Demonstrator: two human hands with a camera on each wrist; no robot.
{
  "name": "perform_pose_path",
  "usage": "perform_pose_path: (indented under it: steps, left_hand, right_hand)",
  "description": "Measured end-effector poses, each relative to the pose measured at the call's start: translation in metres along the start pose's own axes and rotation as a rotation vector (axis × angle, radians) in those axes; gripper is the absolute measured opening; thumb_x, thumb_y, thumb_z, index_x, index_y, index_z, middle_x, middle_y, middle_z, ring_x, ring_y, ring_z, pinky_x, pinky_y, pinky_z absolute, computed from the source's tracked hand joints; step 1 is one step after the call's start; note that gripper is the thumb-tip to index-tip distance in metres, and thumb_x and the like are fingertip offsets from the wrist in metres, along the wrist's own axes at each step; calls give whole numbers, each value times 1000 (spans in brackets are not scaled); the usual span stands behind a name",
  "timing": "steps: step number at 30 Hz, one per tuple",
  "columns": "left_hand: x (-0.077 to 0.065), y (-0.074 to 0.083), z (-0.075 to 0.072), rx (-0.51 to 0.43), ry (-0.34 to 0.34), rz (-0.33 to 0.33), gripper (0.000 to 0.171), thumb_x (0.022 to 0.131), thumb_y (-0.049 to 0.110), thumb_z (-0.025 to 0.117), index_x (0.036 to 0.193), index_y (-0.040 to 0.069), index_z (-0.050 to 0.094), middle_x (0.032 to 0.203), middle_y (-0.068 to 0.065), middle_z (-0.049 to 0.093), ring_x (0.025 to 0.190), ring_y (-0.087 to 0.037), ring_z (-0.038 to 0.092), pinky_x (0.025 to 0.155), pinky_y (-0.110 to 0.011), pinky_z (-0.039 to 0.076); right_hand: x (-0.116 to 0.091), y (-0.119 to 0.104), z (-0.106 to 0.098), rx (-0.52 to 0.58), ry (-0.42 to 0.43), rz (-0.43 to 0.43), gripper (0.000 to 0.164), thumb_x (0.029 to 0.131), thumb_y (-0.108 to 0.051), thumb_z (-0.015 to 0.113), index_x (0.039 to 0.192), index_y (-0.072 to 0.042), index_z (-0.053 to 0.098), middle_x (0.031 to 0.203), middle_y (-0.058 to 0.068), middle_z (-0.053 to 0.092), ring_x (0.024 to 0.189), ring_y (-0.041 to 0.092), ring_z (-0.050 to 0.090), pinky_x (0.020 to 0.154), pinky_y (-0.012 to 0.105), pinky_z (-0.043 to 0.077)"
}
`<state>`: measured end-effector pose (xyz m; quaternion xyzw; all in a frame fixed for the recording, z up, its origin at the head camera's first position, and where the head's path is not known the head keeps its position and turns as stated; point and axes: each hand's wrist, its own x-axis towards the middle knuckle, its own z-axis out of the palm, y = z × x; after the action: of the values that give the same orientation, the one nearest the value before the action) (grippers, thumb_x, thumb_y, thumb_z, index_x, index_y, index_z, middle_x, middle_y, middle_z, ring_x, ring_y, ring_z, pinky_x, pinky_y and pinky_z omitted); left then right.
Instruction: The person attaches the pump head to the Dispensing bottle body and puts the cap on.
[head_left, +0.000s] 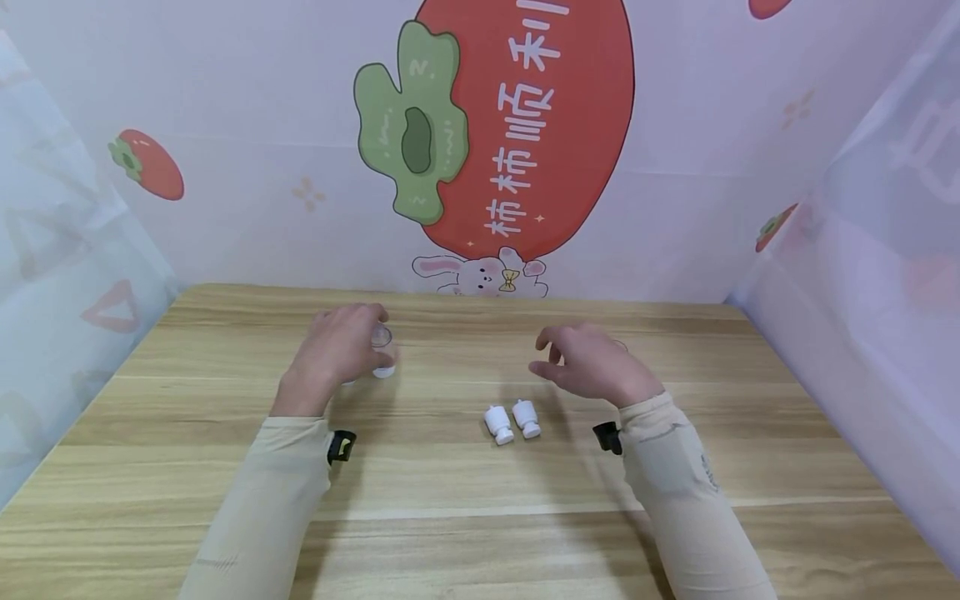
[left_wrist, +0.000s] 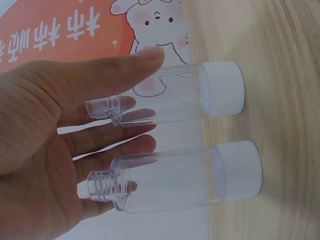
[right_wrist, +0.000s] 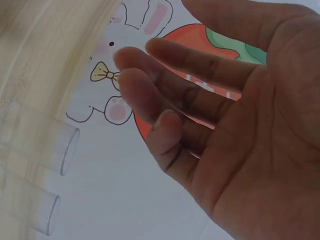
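Note:
Two clear bottles with threaded necks and white bases stand side by side in the left wrist view, an upper bottle and a lower bottle. My left hand is around their tops, its thumb in front of the upper bottle and its loosely extended fingers behind. In the head view it covers most of them. My right hand hovers over the table with fingers loosely bent and nothing in them. Near it, in the right wrist view, are two clear cylindrical covers, mostly hidden by the hand in the head view.
Two white pump heads lie on the wooden table between the forearms. A printed cloth backdrop rises along the back edge, with cloth sides left and right. A black band is at the left wrist.

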<state>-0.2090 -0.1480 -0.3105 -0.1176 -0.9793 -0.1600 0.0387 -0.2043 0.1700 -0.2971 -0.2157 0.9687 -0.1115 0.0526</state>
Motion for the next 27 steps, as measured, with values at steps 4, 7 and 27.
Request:
perform_pose_path:
  steps: [4,7,27]
  left_hand:
    - [0,-1,1,14,0,7,52,67,20,82,112,3,62,99,-12,66,92,-31,59,87,-57,36]
    - [1,-2,2,21,-2,12,49,67,19,81,109,4,62,97,-10,66,92,-31,60,86,-57,36]
    - [2,4,3,-35,42,5,43,69,14,77,108,4,61,97,-13,65,91,-31,58,86,-54,39]
  right_hand:
    - [0,-3,2,-6,-84,9,37,85,-35,68,111,-10,63,88,0,62,79,16,56,67,31,48]
    - [1,-6,5,-7,-153,20,39,84,-36,68,112,-10,63,86,0,60,78,16,55,68,31,48]
    - [6,-14,25,-17,-372,136,27,80,-45,70,84,-19,62,76,-3,59,70,15,54,58,31,43]
